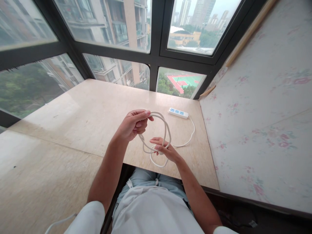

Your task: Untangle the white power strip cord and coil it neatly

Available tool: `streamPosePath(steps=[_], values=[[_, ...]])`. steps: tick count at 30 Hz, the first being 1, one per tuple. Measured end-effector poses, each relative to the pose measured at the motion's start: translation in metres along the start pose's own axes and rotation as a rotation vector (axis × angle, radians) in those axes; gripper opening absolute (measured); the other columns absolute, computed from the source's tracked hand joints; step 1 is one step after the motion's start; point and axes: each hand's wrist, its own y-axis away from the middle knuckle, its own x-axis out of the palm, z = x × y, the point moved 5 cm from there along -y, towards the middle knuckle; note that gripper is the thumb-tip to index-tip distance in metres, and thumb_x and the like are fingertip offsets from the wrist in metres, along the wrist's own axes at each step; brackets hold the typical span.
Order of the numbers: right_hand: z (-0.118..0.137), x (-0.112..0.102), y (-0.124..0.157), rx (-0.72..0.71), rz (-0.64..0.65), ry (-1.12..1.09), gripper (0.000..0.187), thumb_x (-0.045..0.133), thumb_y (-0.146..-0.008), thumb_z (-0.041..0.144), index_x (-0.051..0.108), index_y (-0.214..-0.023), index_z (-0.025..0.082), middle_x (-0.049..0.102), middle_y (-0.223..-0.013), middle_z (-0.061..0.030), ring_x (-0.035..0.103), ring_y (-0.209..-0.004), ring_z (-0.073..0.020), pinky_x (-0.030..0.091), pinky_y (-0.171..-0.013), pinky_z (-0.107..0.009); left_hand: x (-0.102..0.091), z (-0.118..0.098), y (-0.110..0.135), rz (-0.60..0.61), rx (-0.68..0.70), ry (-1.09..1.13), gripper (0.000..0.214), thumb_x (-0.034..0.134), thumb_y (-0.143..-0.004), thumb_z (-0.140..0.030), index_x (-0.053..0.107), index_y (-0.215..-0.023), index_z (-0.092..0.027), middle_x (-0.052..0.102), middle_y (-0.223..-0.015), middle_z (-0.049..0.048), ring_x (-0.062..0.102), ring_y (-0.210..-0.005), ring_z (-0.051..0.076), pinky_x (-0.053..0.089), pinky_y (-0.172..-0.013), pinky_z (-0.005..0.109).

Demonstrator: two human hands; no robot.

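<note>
A loosely looped white power cord (169,131) hangs between my two hands above the front part of the ledge. At the top of the loops, my left hand (136,123) pinches the cord between thumb and fingers. Lower and to the right, my right hand (165,150) has its thumb and fingers around the bottom of the loops. One slack loop dips below my right hand. From there the cord runs right and curves back to a white power strip (178,113) with blue socket faces, lying on the ledge. The cord's plug end cannot be made out clearly.
The beige ledge (97,104) stretches wide to the left, with a seam across it. Dark-framed windows (153,61) border its far side. A wall with floral paper (255,130) rises on the right. Another white cable (60,221) lies at the lower left.
</note>
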Motion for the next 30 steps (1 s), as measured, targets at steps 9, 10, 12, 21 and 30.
streamPosePath(steps=[9, 10, 12, 21, 30], values=[[0.001, 0.006, 0.008, 0.331, 0.441, 0.073, 0.066, 0.039, -0.094, 0.056, 0.051, -0.133, 0.004, 0.062, -0.087, -0.0124, 0.052, -0.052, -0.0039, 0.042, -0.049, -0.012, -0.01, 0.008, -0.006, 0.044, -0.053, 0.047, 0.026, 0.067, -0.079, -0.034, 0.062, -0.076, -0.009, 0.02, -0.047, -0.0086, 0.015, -0.037, 0.001, 0.011, -0.035, 0.013], [0.001, 0.008, 0.009, 0.345, 0.477, 0.029, 0.064, 0.04, -0.093, 0.055, 0.052, -0.13, 0.004, 0.061, -0.094, -0.0138, 0.053, -0.053, -0.0038, 0.042, -0.049, -0.013, -0.011, 0.011, -0.008, 0.06, -0.069, 0.055, 0.026, 0.067, -0.079, -0.034, 0.062, -0.077, -0.009, 0.021, -0.047, -0.0087, 0.015, -0.037, 0.001, 0.011, -0.035, 0.013], [-0.001, 0.012, 0.011, 0.358, 0.499, -0.07, 0.06, 0.045, -0.091, 0.053, 0.055, -0.123, 0.004, 0.059, -0.1, -0.0136, 0.053, -0.055, -0.0041, 0.043, -0.049, -0.014, -0.012, 0.017, -0.013, 0.073, -0.091, 0.055, 0.027, 0.067, -0.079, -0.036, 0.062, -0.079, -0.009, 0.023, -0.048, -0.0086, 0.016, -0.037, 0.0, 0.011, -0.035, 0.014], [-0.032, 0.016, 0.003, 0.22, 0.103, -0.185, 0.059, 0.054, -0.084, 0.056, 0.056, -0.112, 0.004, 0.049, -0.066, -0.0018, 0.049, -0.054, -0.0051, 0.03, -0.044, -0.012, -0.027, 0.035, -0.034, -0.105, 0.153, -0.15, 0.041, 0.065, -0.08, -0.049, 0.064, -0.087, -0.009, 0.053, -0.058, 0.0011, 0.044, -0.043, 0.006, 0.032, -0.042, 0.019], [-0.039, 0.024, -0.011, 0.13, -0.247, -0.179, 0.06, 0.052, -0.079, 0.062, 0.053, -0.1, 0.005, 0.049, -0.058, -0.0019, 0.045, -0.047, -0.006, 0.025, -0.042, -0.014, -0.042, 0.036, -0.026, -0.224, 0.231, -0.241, 0.061, 0.073, -0.073, -0.038, 0.052, -0.123, -0.008, 0.067, -0.095, 0.012, 0.064, -0.08, 0.016, 0.049, -0.071, 0.026]])
